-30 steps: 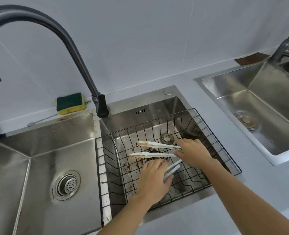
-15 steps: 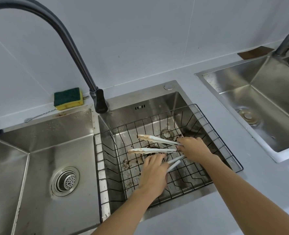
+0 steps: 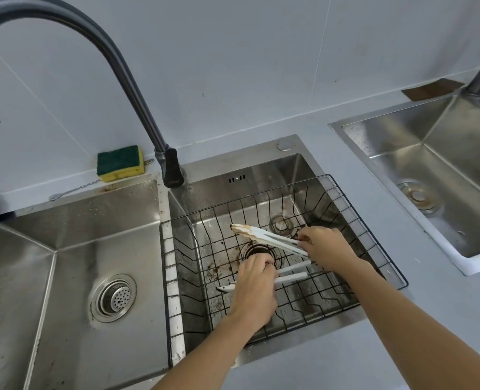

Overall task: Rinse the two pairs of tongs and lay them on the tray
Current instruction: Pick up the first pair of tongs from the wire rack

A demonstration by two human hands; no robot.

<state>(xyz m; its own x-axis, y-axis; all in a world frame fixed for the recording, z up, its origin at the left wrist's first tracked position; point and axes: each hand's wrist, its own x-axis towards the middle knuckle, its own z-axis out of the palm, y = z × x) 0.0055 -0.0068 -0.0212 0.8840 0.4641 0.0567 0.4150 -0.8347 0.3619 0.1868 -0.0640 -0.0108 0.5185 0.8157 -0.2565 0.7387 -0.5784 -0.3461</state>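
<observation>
Right hand grips upper tongs, tips pointing left; left hand clasps lower tongs, lying left-right.

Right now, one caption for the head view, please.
Left hand grips the lower tongs, right hand the stained upper tongs, in the wire basket in the sink.

Dark grey gooseneck faucet stands on the rear ledge between two basins. Green-and-yellow sponge lies on the ledge left of its base; thin metal utensil just below it. Left stainless steel basin has a perforated strainer drain. Across the grey countertop, a separate steel sink with round drain cover. Brown flat patch lies behind it.
</observation>
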